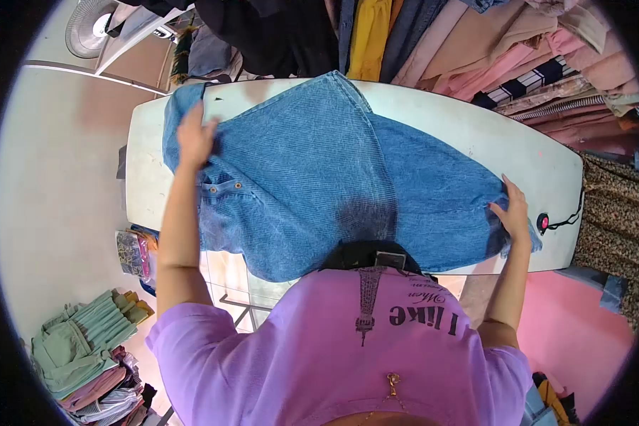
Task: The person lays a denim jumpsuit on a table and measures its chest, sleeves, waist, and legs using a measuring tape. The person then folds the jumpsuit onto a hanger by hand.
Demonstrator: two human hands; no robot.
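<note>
A blue denim garment (305, 156) with small brown buttons lies spread across a white ironing board (554, 163). Its cloth has a fine striped texture, and one wide flap overlaps the smoother part on the right. My left hand (195, 138) is at the garment's left end, over a turned-up denim part; its thumb stands apart from the fingers, which are slightly blurred. At the narrow right end, my right hand (512, 213) rests on the denim edge with thumb and fingers spread.
A round pink-and-black object (543, 224) with a dark cord sits at the board's right end. Hanging clothes (504, 57) line the far side. Folded clothes (85, 341) are stacked at lower left. A fan (91, 27) stands at upper left.
</note>
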